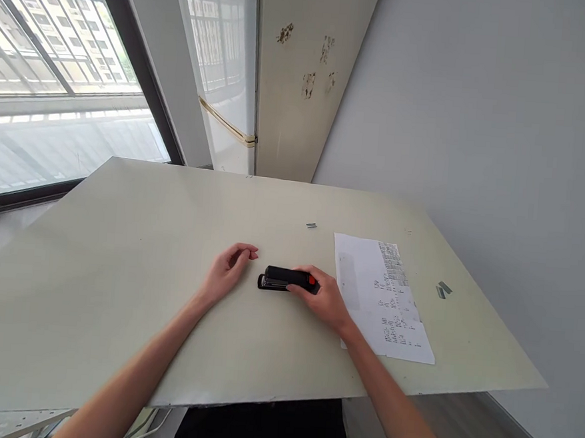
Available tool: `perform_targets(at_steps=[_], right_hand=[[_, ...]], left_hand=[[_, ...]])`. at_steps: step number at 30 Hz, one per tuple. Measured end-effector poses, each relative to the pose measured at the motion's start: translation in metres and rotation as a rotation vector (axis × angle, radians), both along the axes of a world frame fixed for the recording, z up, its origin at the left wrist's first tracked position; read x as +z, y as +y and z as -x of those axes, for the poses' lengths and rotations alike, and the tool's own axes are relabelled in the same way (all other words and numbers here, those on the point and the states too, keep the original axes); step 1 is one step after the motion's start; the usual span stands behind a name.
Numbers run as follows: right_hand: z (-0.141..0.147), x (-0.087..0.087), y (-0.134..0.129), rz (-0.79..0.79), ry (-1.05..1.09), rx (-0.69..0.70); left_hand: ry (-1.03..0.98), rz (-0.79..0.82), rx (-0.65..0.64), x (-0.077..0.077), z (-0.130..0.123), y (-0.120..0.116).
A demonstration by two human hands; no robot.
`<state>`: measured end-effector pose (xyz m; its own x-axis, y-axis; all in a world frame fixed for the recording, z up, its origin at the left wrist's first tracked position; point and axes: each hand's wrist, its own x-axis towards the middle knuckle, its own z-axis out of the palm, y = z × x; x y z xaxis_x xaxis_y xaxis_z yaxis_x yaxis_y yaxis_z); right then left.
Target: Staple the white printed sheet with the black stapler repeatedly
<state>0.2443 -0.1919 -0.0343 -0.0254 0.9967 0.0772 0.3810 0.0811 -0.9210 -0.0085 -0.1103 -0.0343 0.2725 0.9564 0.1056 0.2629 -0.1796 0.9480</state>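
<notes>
A black stapler (287, 276) with a red mark near its right end lies sideways over the middle of the table. My right hand (322, 296) grips its right end, thumb in front and fingers behind. Left of the stapler, my left hand (229, 268) rests on the table with its fingers curled and the fingertips pressed together; whether anything small is between them is hidden. Printed white paper (368, 284) lies just right of my right hand, partly beside my forearm.
Small staple strips (311, 226) lie behind the stapler, and more strips (444, 290) lie right of the paper. The pale table (92, 285) has its front edge close to my body. A wall stands right, a refrigerator (299, 126) behind, a window left.
</notes>
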Motion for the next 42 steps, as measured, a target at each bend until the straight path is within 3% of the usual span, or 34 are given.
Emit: perform_targets(at_steps=[13, 23, 26, 30, 34, 42], right_hand=[[-0.019, -0.004, -0.005, 0.072, 0.287, -0.042], [-0.016, -0.002, -0.007, 0.105, 0.160, -0.011], [-0.016, -0.003, -0.008, 0.108, 0.136, -0.018], [-0.016, -0.006, -0.008, 0.096, 0.155, -0.040], [-0.015, -0.007, -0.007, 0.080, 0.124, -0.048], [-0.012, -0.005, -0.008, 0.065, -0.010, 0.036]], left_hand=[[0.056, -0.013, -0.020, -0.007, 0.000, -0.001], [0.054, -0.029, -0.022, -0.004, -0.003, -0.002], [0.089, -0.060, 0.048, 0.002, -0.001, -0.001], [0.102, -0.113, 0.272, 0.010, 0.009, 0.005], [0.019, -0.061, 0.374, 0.011, 0.020, 0.011], [-0.150, 0.060, 0.187, 0.011, 0.011, 0.009]])
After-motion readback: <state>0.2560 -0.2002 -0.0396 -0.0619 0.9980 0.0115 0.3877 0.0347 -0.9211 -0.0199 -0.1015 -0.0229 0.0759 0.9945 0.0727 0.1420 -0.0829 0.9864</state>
